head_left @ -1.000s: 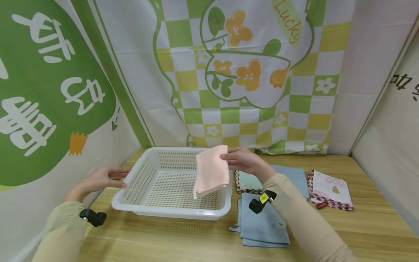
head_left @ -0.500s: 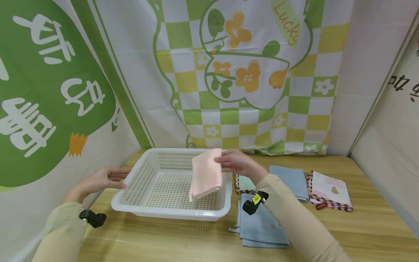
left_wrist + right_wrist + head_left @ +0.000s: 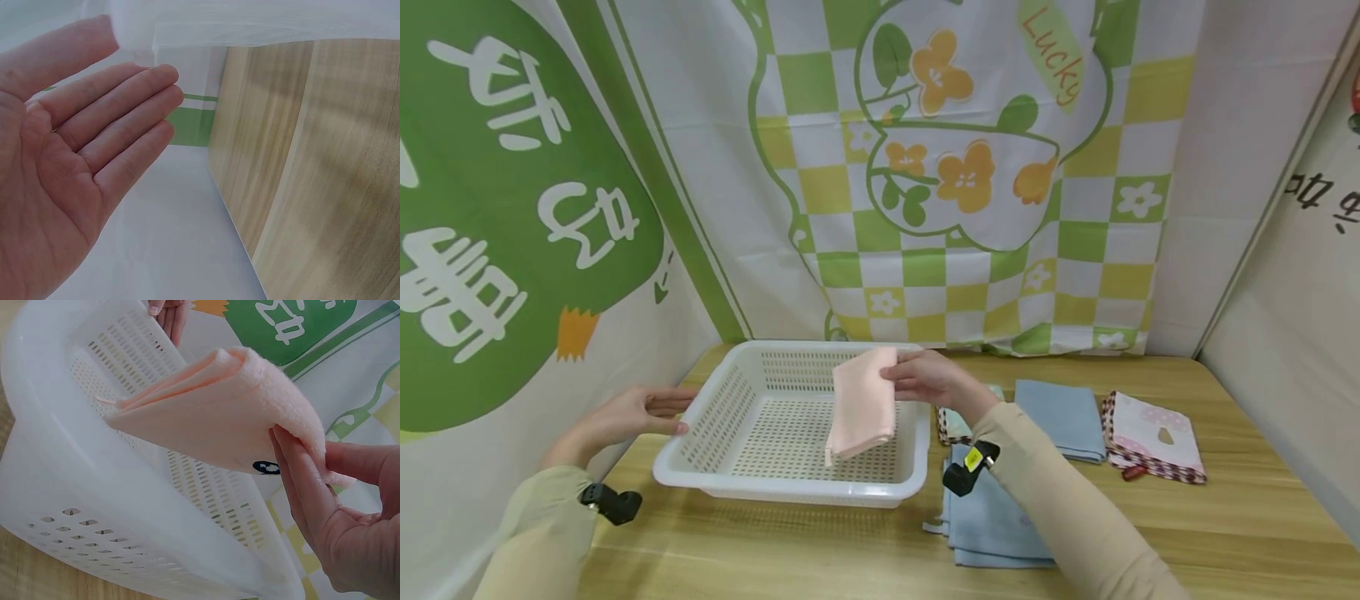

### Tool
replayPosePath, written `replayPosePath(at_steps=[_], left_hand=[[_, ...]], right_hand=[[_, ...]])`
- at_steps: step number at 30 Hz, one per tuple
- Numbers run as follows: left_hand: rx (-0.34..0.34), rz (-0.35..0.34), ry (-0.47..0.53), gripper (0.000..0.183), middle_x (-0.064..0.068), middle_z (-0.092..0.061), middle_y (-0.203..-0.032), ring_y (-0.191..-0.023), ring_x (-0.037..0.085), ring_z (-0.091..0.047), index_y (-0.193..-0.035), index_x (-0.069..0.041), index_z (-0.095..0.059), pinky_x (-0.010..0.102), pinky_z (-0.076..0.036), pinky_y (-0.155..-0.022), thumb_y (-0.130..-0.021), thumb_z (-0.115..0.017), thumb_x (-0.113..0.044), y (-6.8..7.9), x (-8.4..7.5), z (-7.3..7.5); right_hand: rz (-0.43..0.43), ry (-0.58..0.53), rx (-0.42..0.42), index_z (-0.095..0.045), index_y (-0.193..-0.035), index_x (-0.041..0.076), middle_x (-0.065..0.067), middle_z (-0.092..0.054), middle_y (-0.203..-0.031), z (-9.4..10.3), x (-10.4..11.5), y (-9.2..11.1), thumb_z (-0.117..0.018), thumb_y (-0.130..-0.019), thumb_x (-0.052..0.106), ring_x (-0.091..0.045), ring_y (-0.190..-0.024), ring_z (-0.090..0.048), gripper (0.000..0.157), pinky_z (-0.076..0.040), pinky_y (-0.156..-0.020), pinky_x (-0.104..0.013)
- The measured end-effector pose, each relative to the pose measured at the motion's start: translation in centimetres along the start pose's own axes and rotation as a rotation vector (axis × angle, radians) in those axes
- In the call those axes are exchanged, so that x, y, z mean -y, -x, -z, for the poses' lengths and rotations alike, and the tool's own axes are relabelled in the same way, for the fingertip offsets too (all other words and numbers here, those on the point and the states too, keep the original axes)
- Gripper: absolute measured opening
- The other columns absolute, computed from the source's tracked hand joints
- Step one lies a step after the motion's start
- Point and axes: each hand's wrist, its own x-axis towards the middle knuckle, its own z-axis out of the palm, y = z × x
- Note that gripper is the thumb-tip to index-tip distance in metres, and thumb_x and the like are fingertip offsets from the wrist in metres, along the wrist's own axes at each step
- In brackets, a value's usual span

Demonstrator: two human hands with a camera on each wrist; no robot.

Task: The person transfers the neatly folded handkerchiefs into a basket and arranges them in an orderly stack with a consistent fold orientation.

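Note:
My right hand (image 3: pixel 931 377) pinches a folded pink towel (image 3: pixel 863 407) by its edge, thumb on one face and fingers on the other. The towel hangs over the right part of a white plastic basket (image 3: pixel 790 488) with slotted walls. A dark printed mark (image 3: pixel 267 467) shows on the towel in the right wrist view. At the basket's left side, my left hand (image 3: pixel 628 417) has its thumb touching the rim. Its other fingers (image 3: pixel 128 128) are straight and together outside the basket, palm visible in the left wrist view.
Right of the basket lie folded cloths: a light blue one (image 3: pixel 996 533) in front, another blue one (image 3: pixel 1060 417) behind, a mint checked-edge one (image 3: pixel 953 425) partly hidden, and a white-and-pink one (image 3: pixel 1157 437). A small red item (image 3: pixel 1134 472) lies beside it. Printed curtains border the table.
My right hand has moved left and slightly down with the pink towel, bringing it further over the basket. The left hand and the basket have hardly moved.

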Motion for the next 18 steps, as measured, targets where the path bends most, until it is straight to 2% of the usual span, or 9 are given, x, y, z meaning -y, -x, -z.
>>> replayPosePath(at_steps=[11, 18], left_hand=[[0.003, -0.02, 0.006, 0.068, 0.022, -0.055, -0.133, -0.12, 0.036, -0.055, -0.14, 0.002, -0.043, 0.028, -0.053, -0.087, -0.085, -0.071, -0.028, 0.12, -0.15, 0.04], [-0.004, -0.016, 0.0, 0.068, 0.023, -0.055, -0.133, -0.119, 0.036, -0.055, -0.14, 0.003, -0.043, 0.025, -0.052, -0.085, -0.085, -0.071, -0.028, 0.09, -0.24, 0.04]], right_hand=[[0.002, -0.029, 0.013, -0.046, -0.133, -0.008, -0.009, -0.064, -0.097, -0.51, -0.35, -0.57, -0.053, -0.094, 0.003, -0.016, -0.087, -0.066, 0.041, -0.056, -0.083, -0.029], [-0.012, -0.019, 0.0, -0.048, -0.129, -0.009, -0.01, -0.066, -0.096, -0.84, -0.39, -0.77, -0.056, -0.093, 0.003, -0.016, -0.083, -0.067, 0.038, -0.057, -0.08, -0.028]])
